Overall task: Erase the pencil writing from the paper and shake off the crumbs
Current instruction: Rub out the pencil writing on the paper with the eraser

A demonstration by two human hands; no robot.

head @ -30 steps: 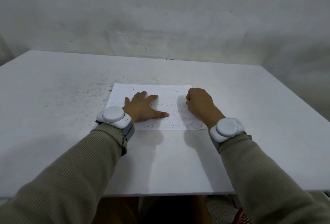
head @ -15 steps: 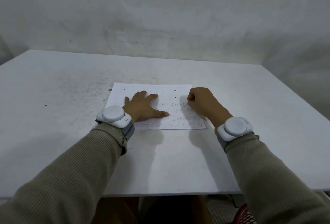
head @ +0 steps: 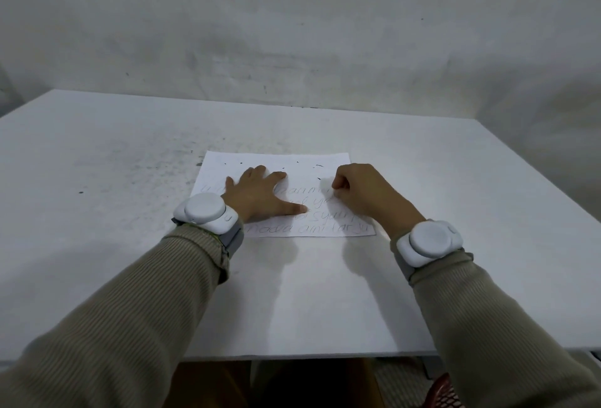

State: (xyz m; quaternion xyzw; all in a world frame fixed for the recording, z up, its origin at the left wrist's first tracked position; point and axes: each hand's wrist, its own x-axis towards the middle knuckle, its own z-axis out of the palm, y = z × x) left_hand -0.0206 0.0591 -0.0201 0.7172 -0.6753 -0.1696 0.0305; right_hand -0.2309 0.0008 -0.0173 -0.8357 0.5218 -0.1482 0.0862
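We see little change over the last second. The left hand point(head: 260, 194) has stayed where it was, flat with fingers spread, pressing the paper point(head: 328, 162) down in the middle of the tabletop point(head: 325, 294). The right hand point(head: 364, 191) is curled into a fist on the sheet's right half. Its wrist has swung out towards the tabletop's right edge, and the knuckles have slid slightly nearer to us. We take this for a rubbing stroke with an eraser, which is hidden inside the fist. Dark crumbs point(head: 319, 166) dot the blank far strip, while several lines of pencil writing point(head: 305, 229) remain nearer us, so we judge the erasing far from finished and the shaking-off not yet due.
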